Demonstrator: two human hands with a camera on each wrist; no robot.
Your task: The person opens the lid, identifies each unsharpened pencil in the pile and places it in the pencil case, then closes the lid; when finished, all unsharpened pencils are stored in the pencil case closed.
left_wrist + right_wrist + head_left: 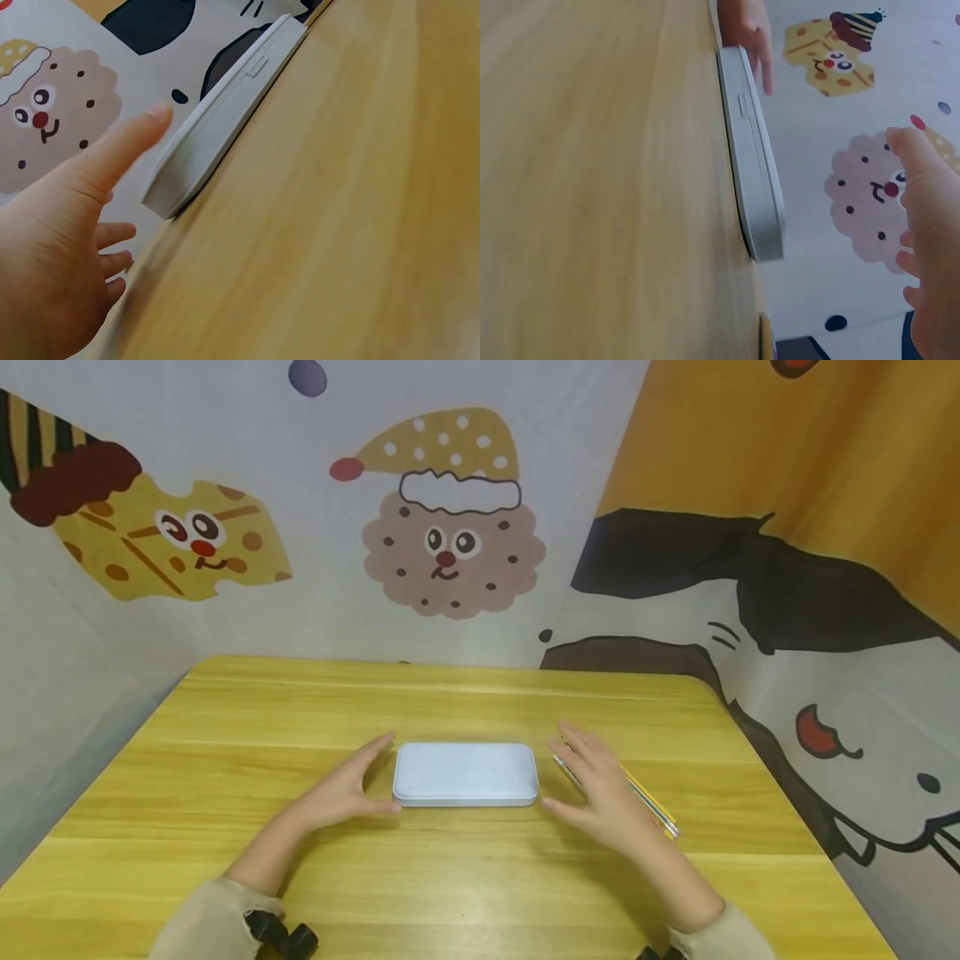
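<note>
A flat, pale blue-white case [465,772] with rounded corners, like a pencil case, lies closed on the wooden table. Its long side shows a small clasp in the left wrist view, where the case [225,120] is seen edge-on. At its left end is my left hand [341,793], thumb and fingers spread; whether the thumb touches the corner I cannot tell. Off the right end, my right hand [603,793] hovers with thumb and fingers apart, holding nothing. Several slender pencils [651,800] lie partly hidden beneath that hand.
The yellow wooden table [450,885] has rounded far corners. Behind it hangs a cloth [322,610] printed with cartoon figures, and its folds run down along the right side. Dark straps with black devices [281,935] sit on the sleeves.
</note>
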